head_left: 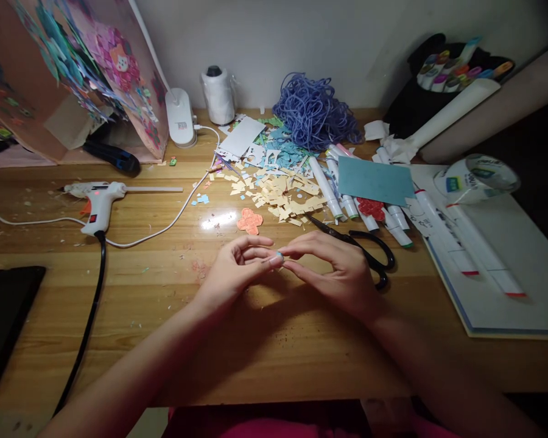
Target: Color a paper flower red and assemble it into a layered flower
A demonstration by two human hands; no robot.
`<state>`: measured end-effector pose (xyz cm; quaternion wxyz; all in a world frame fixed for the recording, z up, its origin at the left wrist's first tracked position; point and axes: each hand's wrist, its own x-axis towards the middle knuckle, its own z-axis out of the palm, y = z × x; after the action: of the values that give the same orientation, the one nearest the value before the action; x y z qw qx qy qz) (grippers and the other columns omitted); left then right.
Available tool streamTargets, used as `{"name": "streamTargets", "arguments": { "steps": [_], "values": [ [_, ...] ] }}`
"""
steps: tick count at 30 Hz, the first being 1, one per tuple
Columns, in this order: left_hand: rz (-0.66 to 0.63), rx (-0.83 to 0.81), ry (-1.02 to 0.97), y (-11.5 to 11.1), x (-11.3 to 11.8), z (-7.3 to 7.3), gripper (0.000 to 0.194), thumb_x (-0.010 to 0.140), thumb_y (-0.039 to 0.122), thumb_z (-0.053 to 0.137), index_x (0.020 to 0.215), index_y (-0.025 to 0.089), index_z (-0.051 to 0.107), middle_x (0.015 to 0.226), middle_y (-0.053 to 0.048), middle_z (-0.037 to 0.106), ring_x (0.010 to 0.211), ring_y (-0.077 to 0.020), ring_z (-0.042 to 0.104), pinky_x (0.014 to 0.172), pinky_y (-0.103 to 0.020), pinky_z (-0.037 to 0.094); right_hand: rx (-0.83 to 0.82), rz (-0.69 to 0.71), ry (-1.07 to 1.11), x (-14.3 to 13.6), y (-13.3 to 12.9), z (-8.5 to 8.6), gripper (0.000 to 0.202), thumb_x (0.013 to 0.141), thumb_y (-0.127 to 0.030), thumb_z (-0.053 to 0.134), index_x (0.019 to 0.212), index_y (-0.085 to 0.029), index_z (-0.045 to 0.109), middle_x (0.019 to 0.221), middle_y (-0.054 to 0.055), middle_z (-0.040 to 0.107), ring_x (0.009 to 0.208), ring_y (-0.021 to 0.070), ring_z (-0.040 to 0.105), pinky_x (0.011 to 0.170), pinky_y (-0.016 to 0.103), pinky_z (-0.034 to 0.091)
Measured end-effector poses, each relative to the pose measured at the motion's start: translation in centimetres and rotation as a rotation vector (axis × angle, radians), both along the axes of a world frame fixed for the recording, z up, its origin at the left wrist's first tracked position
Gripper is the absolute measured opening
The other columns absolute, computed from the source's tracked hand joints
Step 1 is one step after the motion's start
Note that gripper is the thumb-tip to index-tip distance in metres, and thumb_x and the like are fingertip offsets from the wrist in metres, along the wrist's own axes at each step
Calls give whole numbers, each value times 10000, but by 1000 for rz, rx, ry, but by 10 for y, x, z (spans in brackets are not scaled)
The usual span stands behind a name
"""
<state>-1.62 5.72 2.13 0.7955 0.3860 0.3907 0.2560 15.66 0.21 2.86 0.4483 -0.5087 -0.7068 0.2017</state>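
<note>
Near the middle of the wooden table, my left hand (242, 264) pinches a tiny light-blue piece (279, 256) between thumb and fingers. My right hand (333, 267) meets it from the other side, its thumb and index finger closed at the same small piece. Fingertips cover most of that piece, so its shape is hidden. Just beyond my left hand an orange flower-shaped cutout (249, 221) lies flat. Black-handled scissors (369, 249) lie behind and beside my right hand, partly covered by it.
At left are a glue gun (103, 204) with its cord and a dark phone (9, 322). Paper scraps (283, 191), blue yarn (315, 112) and markers (324, 188) fill the back. A board (511, 261) with tape (477, 178) and markers is at right.
</note>
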Motion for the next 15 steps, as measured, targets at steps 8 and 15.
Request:
{"name": "streamTargets", "arguments": {
  "steps": [8, 15],
  "values": [
    [11, 35, 22, -1, 0, 4, 290, 656, 209, 774, 854, 145, 571, 752, 8, 651, 686, -82, 615, 683, -180, 464, 118, 46, -123, 0, 0, -3, 185, 822, -141, 604, 991, -210, 637, 872, 49, 694, 824, 169, 629, 745, 318, 511],
    [-12, 0, -29, -2, -1, 2, 232, 700, 250, 747, 886, 176, 629, 796, 4, 666, 732, -97, 617, 707, -190, 456, 15, 40, -30, 1, 0, -2, 194, 814, -179, 620, 1002, -221, 640, 916, 45, 676, 843, 166, 621, 751, 313, 508]
  ]
}}
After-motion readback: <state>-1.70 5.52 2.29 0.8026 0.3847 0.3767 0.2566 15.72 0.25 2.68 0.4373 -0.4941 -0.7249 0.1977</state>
